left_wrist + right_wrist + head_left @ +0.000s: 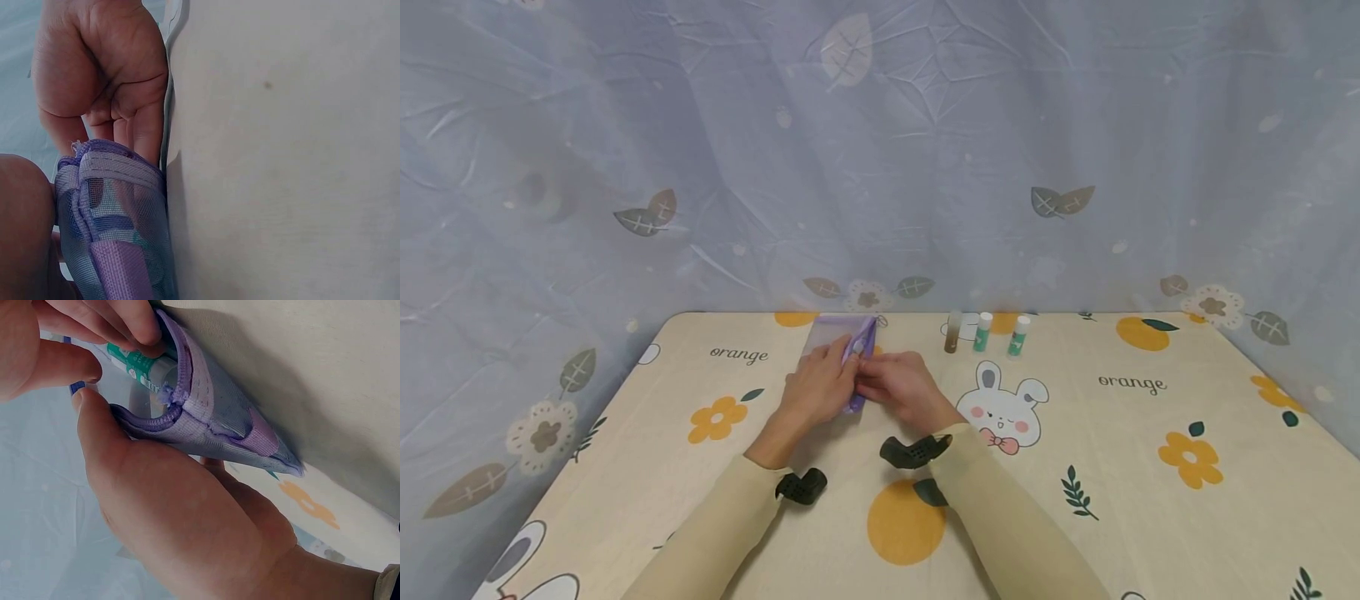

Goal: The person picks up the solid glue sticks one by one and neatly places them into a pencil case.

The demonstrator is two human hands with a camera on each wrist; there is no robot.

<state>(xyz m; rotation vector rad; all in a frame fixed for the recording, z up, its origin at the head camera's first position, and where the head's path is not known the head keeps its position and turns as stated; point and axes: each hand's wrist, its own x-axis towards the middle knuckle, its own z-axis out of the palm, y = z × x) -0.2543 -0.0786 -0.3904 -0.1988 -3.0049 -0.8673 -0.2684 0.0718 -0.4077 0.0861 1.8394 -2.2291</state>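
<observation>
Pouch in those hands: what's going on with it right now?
A person's left hand grips a mesh pouch, and the fingers of the right hand are at its open mouth. A green tube shows inside. On the table, beyond the right hand, are a brown tube and two white-capped tubes.

The mesh pouch (868, 333) is translucent purple, with violet edging and lilac webbing; the enclosed tube (128, 359) is green. The left tube (952, 335) is brown, the middle tube (982, 335) and right tube (1017, 340) green with white caps. The cream surface (1180, 542) bears orange flowers and white rabbits. Brown and grey leaves pattern the grey-blue sheet (737, 125); sleeves (722, 525) are pale beige.
</observation>
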